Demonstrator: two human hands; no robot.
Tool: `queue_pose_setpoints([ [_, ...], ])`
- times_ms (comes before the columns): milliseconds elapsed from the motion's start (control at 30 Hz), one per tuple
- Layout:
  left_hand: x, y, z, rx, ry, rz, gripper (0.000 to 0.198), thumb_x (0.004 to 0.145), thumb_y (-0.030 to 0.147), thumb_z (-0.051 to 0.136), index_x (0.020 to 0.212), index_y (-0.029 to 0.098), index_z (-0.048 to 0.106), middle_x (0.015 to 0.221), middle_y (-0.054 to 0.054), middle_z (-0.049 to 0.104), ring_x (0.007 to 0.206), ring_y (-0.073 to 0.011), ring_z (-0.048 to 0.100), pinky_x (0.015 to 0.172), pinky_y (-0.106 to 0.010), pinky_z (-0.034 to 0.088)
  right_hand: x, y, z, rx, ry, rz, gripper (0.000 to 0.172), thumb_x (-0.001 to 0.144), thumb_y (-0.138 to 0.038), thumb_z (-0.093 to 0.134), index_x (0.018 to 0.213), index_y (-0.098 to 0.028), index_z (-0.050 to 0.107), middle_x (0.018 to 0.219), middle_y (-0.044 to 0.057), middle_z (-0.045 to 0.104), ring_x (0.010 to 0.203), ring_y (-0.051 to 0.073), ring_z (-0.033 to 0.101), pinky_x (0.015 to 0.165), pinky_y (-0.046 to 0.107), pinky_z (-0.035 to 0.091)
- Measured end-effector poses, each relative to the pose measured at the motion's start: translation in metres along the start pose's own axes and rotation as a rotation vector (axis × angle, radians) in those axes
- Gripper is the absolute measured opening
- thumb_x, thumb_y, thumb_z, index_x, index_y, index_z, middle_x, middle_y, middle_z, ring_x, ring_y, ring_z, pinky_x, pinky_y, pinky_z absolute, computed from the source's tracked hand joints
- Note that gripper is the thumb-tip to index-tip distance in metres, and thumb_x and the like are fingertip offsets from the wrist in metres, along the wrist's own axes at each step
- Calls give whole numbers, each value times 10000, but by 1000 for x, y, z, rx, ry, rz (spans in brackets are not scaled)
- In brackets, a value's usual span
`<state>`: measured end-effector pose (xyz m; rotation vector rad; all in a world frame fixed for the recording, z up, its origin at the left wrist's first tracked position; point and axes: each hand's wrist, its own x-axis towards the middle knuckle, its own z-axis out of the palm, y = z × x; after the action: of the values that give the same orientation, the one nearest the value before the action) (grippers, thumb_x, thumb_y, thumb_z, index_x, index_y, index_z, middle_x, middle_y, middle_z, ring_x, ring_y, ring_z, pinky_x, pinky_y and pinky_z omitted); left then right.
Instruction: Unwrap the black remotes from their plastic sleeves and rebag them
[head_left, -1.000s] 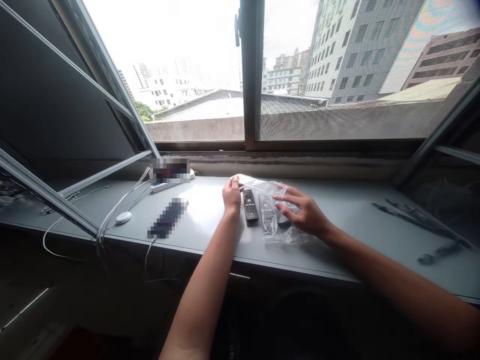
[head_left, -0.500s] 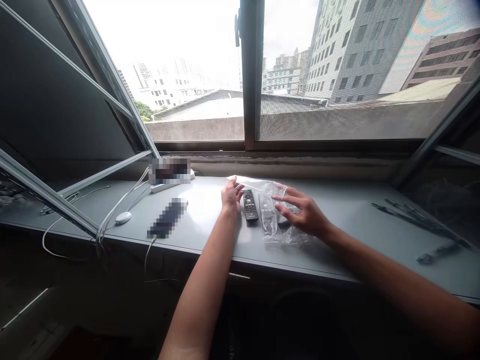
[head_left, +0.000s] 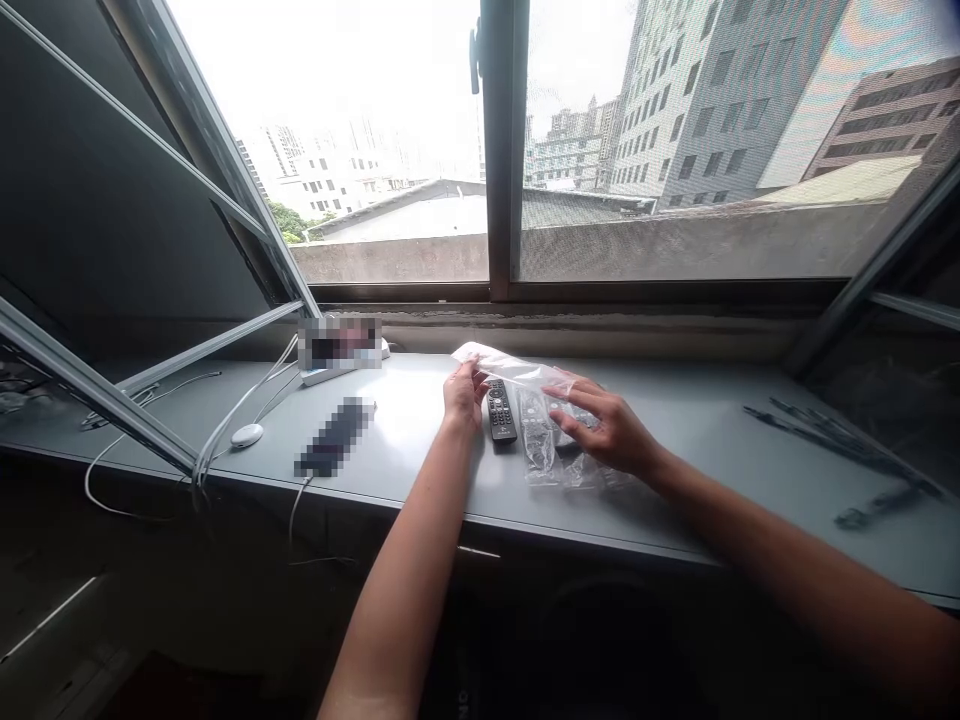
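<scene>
One pinch by the nearly closed left hand (head_left: 462,396) is set on an end of the clear plastic bag (head_left: 516,366), its other end met by the half-curled right hand (head_left: 611,430), grip uncertain, near the black remote (head_left: 502,418) on the counter (head_left: 705,430), and this presumably light, limp, slippery bag is best held by its edge.

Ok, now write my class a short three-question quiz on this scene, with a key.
1. True or false: the black remote lies between the left hand and the right hand.
2. What is the left hand pinching?
3. In the picture, where is the round white disc relative to the remote? A) to its left B) to its right

Key: 1 true; 2 clear plastic; 3 A
</scene>
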<state>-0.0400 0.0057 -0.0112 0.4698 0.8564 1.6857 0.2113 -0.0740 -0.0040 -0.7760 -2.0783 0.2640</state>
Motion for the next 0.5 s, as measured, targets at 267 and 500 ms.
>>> queue_pose_setpoints([
  [267,1,1,-1,-19,41,25,142,889,208,821,1018,150,825,989,-76,801,715,-96,694,560,-180,491,0,0,0,4,9,-13,442,1052,-360,736,1477,-241,755,1529,123,721,1496,389,622,1236,593,538],
  [500,1,1,-2,-27,112,26,110,971,250,753,993,147,782,944,-72,789,731,-117,726,572,-183,522,0,1,1,46,-30,-11,314,1053,-330,719,1333,-277,850,1409,98,792,1593,382,513,1257,596,518],
])
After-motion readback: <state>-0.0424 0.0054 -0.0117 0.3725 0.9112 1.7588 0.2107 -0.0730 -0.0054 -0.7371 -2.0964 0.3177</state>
